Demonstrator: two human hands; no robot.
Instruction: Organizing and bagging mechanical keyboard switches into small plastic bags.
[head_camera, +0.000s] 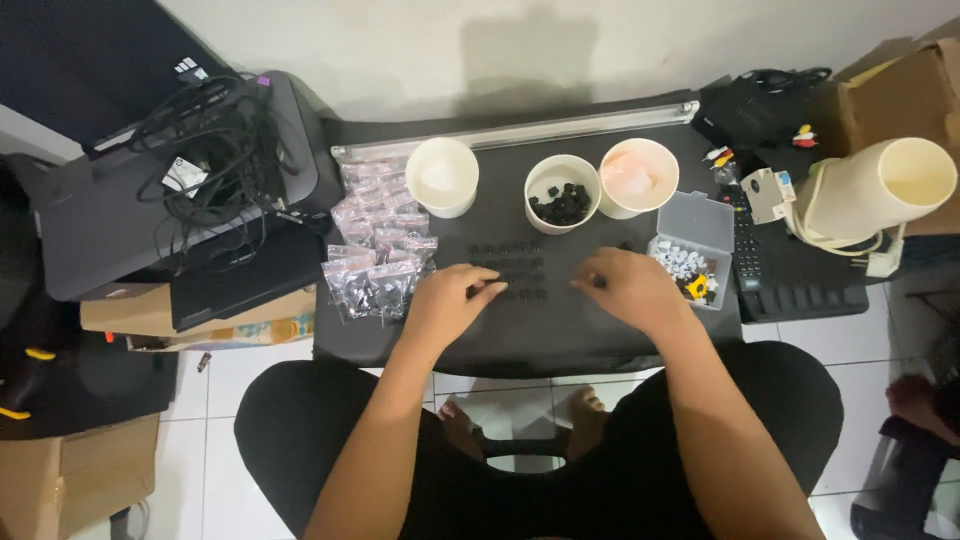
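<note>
A makeshift home workspace is showing here: a small black worktop (540, 335) is sitting on white floor tiles (250, 365) against a plain wall, with a printer (130, 215) under tangled cables, cardboard boxes (75, 470) and a remote control (745, 250) crowding around.

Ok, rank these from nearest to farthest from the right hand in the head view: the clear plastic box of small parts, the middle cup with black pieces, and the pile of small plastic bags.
Measured from the right hand:
1. Clear plastic box, just to its right.
2. Middle cup with black pieces, behind it, toward the wall.
3. Pile of small plastic bags, far across on the left, past the left hand.
</note>
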